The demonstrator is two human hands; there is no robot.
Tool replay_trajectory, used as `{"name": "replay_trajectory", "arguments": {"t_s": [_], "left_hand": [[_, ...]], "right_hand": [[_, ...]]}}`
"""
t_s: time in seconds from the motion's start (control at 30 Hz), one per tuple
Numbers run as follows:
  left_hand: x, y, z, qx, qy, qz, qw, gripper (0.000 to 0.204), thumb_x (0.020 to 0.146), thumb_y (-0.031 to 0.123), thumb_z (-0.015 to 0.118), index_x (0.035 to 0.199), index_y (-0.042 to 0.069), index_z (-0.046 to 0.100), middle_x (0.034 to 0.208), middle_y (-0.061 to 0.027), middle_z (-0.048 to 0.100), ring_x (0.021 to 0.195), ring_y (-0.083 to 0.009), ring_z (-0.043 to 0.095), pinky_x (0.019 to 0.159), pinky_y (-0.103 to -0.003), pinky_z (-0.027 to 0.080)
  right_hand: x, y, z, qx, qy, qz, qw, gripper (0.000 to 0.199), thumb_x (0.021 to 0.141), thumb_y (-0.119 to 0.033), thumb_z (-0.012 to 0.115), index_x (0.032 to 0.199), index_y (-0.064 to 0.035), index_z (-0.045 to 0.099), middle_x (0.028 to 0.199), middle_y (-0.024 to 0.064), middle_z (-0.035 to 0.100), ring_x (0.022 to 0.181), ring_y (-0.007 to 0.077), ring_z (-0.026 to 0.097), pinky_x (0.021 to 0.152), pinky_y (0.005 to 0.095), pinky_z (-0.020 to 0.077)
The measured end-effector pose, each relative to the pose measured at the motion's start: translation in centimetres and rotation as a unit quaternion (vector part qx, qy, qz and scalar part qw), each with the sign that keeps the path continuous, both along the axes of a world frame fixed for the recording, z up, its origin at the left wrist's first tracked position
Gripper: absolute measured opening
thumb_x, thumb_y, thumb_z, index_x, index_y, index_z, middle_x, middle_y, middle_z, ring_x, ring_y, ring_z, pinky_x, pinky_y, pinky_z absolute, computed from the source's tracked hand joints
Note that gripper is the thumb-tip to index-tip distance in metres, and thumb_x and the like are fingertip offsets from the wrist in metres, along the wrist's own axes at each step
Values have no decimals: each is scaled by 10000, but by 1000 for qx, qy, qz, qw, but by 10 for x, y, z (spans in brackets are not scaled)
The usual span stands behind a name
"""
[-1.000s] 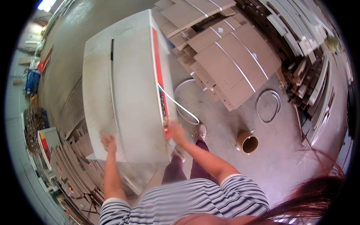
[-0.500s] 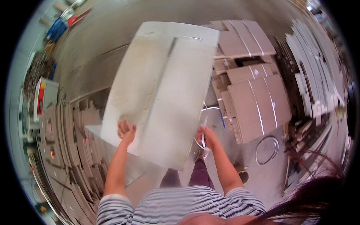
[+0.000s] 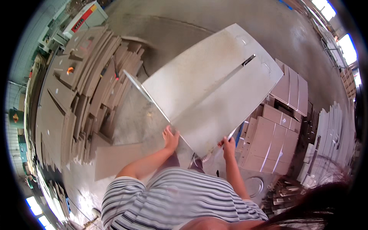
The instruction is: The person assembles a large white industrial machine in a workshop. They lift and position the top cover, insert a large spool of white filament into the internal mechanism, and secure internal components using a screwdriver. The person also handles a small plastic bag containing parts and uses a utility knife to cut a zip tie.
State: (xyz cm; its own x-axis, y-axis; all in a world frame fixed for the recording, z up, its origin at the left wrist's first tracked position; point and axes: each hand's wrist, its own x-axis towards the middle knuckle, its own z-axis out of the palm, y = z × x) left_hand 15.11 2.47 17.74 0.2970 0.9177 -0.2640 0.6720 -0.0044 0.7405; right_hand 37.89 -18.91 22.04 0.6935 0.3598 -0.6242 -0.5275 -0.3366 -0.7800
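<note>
A pale, worn machine table [image 3: 209,86] stands in front of me, with a seam along its top and a dark slot near the far end. My left hand [image 3: 171,139] is at the table's near left edge, its thumb and fingers apart and slightly bent. I make out nothing in it. By the near right corner, my right hand [image 3: 229,146] is closed on a thin white strap [image 3: 232,133]. The strap's lower part hangs beside the table and is partly hidden.
Bundles of brown boards [image 3: 264,142] bound with white straps lie at right, beside pale strips [image 3: 330,134]. Uneven stacks of brown boards [image 3: 57,126] fill the left. A strap coil [image 3: 254,187] lies on the floor, and a flat brown sheet [image 3: 115,161] lies at lower left.
My view has turned left, so the table now appears slanted toward the upper right. My left hand has gone from over the top to its edge. My right hand keeps the strap.
</note>
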Motion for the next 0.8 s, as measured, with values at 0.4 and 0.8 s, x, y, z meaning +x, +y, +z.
{"name": "replay_trajectory", "arguments": {"t_s": [0.4,0.8], "left_hand": [[37,-61,19,-637,-178,127,739,483,959,412,491,1343,128,424,1345,-112,482,1233,-240,449,988,-461,353],[27,-62,51,-577,-175,121,789,492,1009,474,326,1198,59,511,1060,-109,615,883,-220,612,761,-391,518]], "right_hand": [[5,8,-30,-14,76,29,997,432,840,-389,699,1054,-52,534,815,51,544,725,163,553,630,364,487],[3,14,-6,117,128,-18,985,396,832,-329,692,1133,-127,532,876,-4,615,691,119,599,489,260,429]]}}
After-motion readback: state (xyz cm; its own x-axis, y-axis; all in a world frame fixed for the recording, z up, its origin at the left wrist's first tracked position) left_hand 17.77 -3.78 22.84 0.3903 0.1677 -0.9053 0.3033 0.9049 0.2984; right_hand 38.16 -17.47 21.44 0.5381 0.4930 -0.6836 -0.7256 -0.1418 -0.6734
